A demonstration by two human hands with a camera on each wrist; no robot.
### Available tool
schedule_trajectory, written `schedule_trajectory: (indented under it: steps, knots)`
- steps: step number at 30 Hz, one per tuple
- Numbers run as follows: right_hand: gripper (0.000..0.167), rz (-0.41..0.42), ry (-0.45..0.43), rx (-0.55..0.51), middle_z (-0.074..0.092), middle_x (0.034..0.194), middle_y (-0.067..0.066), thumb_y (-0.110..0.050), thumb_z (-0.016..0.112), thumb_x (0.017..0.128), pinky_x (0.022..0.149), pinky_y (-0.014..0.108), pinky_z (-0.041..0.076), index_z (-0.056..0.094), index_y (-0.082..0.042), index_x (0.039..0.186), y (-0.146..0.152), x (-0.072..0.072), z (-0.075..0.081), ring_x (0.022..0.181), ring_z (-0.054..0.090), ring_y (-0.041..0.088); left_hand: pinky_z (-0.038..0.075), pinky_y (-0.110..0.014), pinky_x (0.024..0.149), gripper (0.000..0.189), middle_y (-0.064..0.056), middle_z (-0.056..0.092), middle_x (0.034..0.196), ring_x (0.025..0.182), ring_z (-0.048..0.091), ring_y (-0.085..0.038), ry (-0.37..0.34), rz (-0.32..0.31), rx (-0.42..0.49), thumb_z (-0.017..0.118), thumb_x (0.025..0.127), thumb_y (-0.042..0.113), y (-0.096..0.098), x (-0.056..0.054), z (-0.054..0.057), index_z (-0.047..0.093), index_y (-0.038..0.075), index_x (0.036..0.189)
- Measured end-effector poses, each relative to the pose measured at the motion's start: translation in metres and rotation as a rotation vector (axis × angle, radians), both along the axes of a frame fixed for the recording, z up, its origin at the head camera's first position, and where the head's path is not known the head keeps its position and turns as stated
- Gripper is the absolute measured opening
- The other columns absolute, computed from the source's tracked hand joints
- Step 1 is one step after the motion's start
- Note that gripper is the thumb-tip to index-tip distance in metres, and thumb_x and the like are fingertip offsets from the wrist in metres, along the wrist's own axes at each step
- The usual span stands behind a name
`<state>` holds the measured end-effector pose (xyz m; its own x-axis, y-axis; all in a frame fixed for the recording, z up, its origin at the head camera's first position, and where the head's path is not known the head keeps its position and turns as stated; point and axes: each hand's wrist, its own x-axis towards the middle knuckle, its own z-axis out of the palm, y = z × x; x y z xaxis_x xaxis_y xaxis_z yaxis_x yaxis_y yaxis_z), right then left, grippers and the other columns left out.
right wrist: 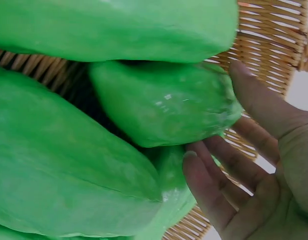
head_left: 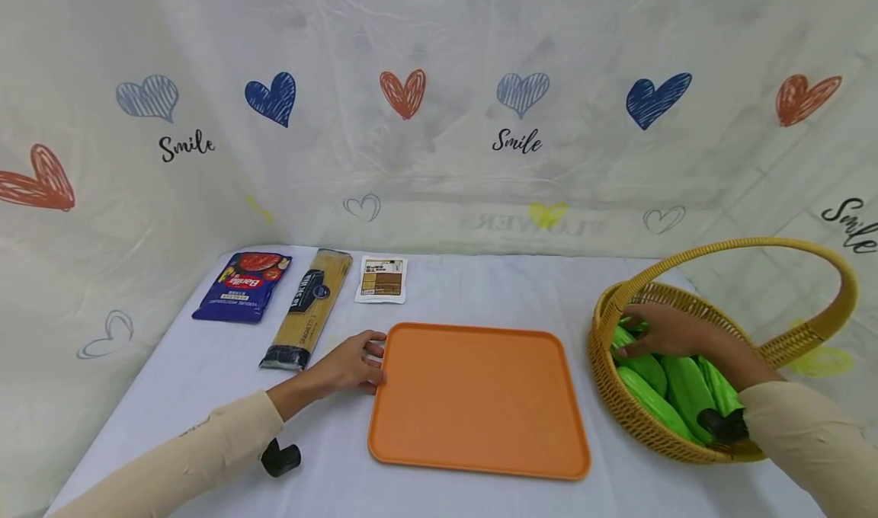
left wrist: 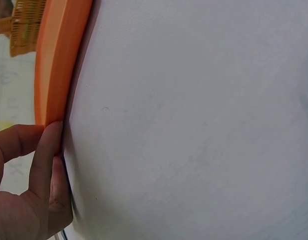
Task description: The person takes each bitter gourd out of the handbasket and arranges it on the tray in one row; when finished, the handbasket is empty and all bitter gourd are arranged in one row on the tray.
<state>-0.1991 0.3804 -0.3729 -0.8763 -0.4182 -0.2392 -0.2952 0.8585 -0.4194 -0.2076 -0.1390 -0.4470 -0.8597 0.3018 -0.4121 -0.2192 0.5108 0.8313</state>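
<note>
At the left rim of an orange tray (head_left: 480, 404), my left hand (head_left: 350, 363) pinches the edge between thumb and fingers; the left wrist view shows the fingertips on the tray's rim (left wrist: 56, 65). My right hand (head_left: 668, 329) reaches inside a wicker basket (head_left: 617, 396) with a tall looped handle. Several long, smooth green fruits, papaya-like in shape, fill it. In the right wrist view the spread thumb and fingers (right wrist: 253, 125) surround the tip of one green fruit (right wrist: 168, 102), thumb at its end and fingers beneath. Other green fruits (right wrist: 69, 160) lie beside it.
Left of the tray, on the white-covered table (head_left: 329, 457), lie a spaghetti pack (head_left: 312, 305), a blue Barilla pouch (head_left: 243, 286) and a small white-and-brown packet (head_left: 381, 279). Behind the table hangs a white curtain (head_left: 453, 167) printed with hearts.
</note>
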Motion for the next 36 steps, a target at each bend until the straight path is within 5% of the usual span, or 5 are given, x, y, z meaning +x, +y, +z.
schedule_trajectory:
  steps: [9, 27, 36]
  knots:
    - [0.047, 0.014, 0.017, -0.001, 0.066, 0.117, 0.021, -0.038, 0.081, 0.082, 0.081, 0.048, 0.06, 0.063, -0.012, 0.116, 0.0, -0.003, -0.002, 0.102, 0.066, 0.038, 0.064, -0.033, 0.073, 0.067, -0.013, 0.057, 0.124, 0.095, 0.064, -0.021, -0.014, 0.013, 0.012, 0.074, 0.085, 0.0, 0.0, -0.002, -0.002, 0.046, 0.006, 0.145]
    - [0.062, -0.101, 0.176, -0.069, 0.057, 0.13, 0.028, -0.03, 0.074, 0.09, 0.07, 0.037, 0.056, 0.05, -0.003, 0.141, 0.007, 0.017, 0.021, 0.105, 0.064, 0.039, 0.065, -0.034, 0.073, 0.066, -0.015, 0.055, 0.125, 0.088, 0.066, -0.021, -0.042, 0.035, 0.078, 0.071, 0.084, -0.002, -0.003, -0.004, -0.007, 0.045, 0.004, 0.145]
    - [0.081, -0.25, 0.152, -0.054, 0.048, 0.137, 0.038, -0.04, 0.067, 0.095, 0.076, 0.055, 0.058, 0.031, 0.006, 0.151, 0.008, 0.028, 0.044, 0.113, 0.058, 0.053, 0.064, -0.034, 0.074, 0.065, -0.014, 0.055, 0.125, 0.09, 0.065, -0.021, -0.047, 0.024, 0.073, 0.07, 0.085, 0.0, -0.003, -0.005, -0.006, 0.044, 0.005, 0.145]
